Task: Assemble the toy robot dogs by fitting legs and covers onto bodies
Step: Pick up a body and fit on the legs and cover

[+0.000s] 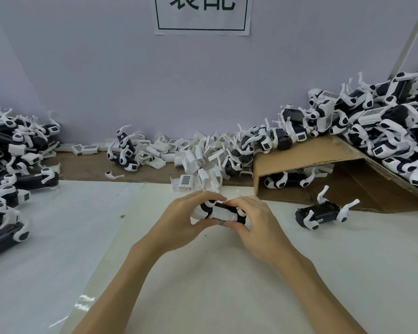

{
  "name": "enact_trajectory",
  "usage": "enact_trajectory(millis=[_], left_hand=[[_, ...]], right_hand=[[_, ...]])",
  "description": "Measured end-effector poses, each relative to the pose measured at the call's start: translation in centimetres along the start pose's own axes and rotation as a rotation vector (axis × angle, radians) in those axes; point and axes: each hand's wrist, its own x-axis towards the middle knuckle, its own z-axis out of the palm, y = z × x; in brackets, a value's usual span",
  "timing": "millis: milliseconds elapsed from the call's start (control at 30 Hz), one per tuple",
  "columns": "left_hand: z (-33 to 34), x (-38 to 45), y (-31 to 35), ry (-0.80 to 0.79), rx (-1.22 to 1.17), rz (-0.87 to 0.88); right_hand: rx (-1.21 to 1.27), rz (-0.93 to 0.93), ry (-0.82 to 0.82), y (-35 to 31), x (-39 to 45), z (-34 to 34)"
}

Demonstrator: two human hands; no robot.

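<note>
**Pressing a cover onto the dog in hand**

We hold one toy dog [219, 213] between both hands, just above the white mat [227, 285] at the middle of the table. Our left hand [179, 220] curls round its left end, fingers over the top and thumb below; our right hand [253, 220] grips the right end the same way, fingertips meeting the left ones over the dog's back. Both hands are closed round it, not spread.

We judge this to be the cover step: a white cover with a small grey grid patch lies along the black body, and the fingers look placed to press it home. Whether it has already snapped in we cannot tell, as the hands hide the edges. The next move, as we read it, calls for even pressure along both ends so the cover seats flat, and then a check that the legs sit firm.

The dog is small, with a black body, white rounded leg joints showing at each end, and a white shell over the middle. The plastic looks hard and glossy, so it could slip if squeezed unevenly.

Near our right hand a black body with legs [323, 213] lies on the mat, its back bare. Loose white covers [196, 160] are heaped along the wall. Finished-looking dogs pile on the cardboard [311, 153] at the right and in a heap [10, 153] at the left.
</note>
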Motion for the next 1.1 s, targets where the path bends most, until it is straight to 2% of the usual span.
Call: enact_trajectory(millis=[133, 233, 333, 567, 700, 800, 867, 1100], left_hand=[[0.1, 0.0, -0.1, -0.002, -0.025, 0.014], [0.5, 0.0, 0.1, -0.038, -0.006, 0.041], [0.9, 0.1, 0.4, -0.043, 0.027, 0.060], [0.8, 0.3, 0.9, -0.022, 0.024, 0.075], [0.7, 0.3, 0.9, -0.035, 0.060, 0.090], [0.5, 0.0, 0.6, -0.032, 0.171, 0.090], [0.5, -0.1, 0.3, -0.030, 0.209, 0.073], [0.0, -0.1, 0.0, -0.047, 0.084, -0.054]], right_hand=[[0.002, 0.017, -0.033, 0.0, -0.1, 0.0], [-0.094, 0.029, -0.083, -0.2, -0.2, 0.8], [-0.137, 0.069, -0.054, -0.4, -0.2, 1.4], [-0.135, 0.096, -0.013, -0.7, -0.2, 0.9], [-0.073, 0.114, -0.048, -0.5, -0.2, 0.6], [-0.004, 0.103, -0.125, -0.5, -0.2, 0.5], [-0.032, 0.087, -0.132, -0.5, -0.1, 0.4], [-0.171, 0.032, -0.115, -1.1, 0.0, 0.4]])
